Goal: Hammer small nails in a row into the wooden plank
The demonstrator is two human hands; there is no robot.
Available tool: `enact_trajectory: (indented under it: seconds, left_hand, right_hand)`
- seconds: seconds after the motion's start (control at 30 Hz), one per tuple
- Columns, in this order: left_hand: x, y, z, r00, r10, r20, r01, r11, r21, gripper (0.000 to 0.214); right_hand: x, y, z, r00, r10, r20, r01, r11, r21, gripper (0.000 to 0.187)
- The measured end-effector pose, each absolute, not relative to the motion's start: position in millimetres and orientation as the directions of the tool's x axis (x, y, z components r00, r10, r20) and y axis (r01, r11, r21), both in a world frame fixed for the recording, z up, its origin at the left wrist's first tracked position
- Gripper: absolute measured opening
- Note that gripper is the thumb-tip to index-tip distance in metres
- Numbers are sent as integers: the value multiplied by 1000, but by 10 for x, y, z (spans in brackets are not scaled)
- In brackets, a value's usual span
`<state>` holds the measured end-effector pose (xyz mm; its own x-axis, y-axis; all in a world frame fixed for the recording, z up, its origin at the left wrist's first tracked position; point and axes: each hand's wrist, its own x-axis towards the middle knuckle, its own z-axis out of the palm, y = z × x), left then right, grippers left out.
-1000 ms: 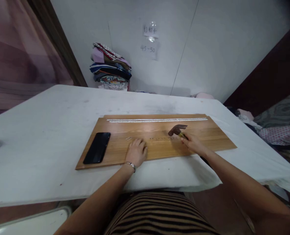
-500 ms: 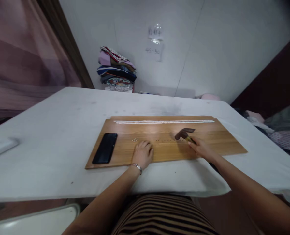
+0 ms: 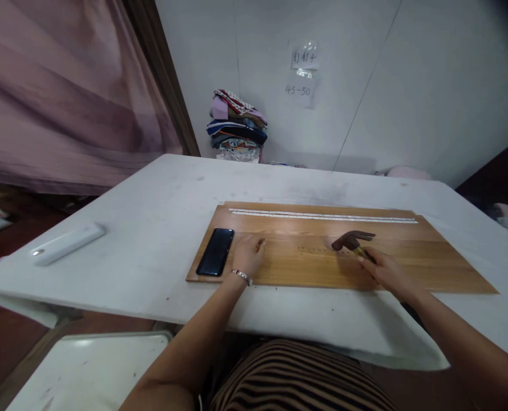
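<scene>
A long wooden board (image 3: 408,268) lies on the white table (image 3: 151,228). My right hand (image 3: 386,271) is closed round the handle of a dark-headed hammer (image 3: 351,241), whose head rests just right of a short row of small nails (image 3: 311,250) in the board. My left hand (image 3: 248,256) lies on the board beside a black phone (image 3: 215,259), fingers curled over the spot where loose nails lay; whether it holds one is hidden. A silver bracelet sits on that wrist.
A thin white strip (image 3: 322,216) runs along the board's far edge. A white oblong device (image 3: 68,244) lies at the table's left. Folded cloths (image 3: 237,125) are stacked against the wall under a paper note (image 3: 302,74). A white stool (image 3: 87,365) stands below left.
The view has swung left. My left hand has slid left along the board toward the phone, covering the loose nails. The hammer stays by the nail row.
</scene>
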<state>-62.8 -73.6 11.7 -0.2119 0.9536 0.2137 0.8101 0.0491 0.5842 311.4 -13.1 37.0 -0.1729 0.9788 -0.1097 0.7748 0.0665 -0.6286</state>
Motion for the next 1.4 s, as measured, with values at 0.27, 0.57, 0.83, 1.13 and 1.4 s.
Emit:
enact_trajectory:
  seconds: [0.27, 0.57, 0.83, 1.13, 1.4]
  left_hand:
    - [-669, -601, 274, -193, 980, -53, 927, 200, 318, 26]
    - [-742, -494, 274, -223, 964, -148, 941, 252, 225, 32]
    - [-786, -489, 248, -189, 974, -125, 960, 210, 183, 31]
    - [-786, -612, 284, -186, 976, -110, 957, 205, 206, 29]
    - [-767, -666, 353, -186, 966, -179, 956, 220, 195, 30]
  right_hand:
    - [3123, -92, 314, -221, 974, -44, 762, 144, -631, 28]
    - [3016, -130, 462, -202, 973, -108, 728, 75, -682, 20]
    - [3002, -136, 443, -186, 976, -110, 705, 54, -707, 17]
    - [3002, -143, 451, -186, 974, -129, 693, 37, -720, 17]
    - [2972, -159, 449, -190, 976, -105, 677, 52, -734, 16]
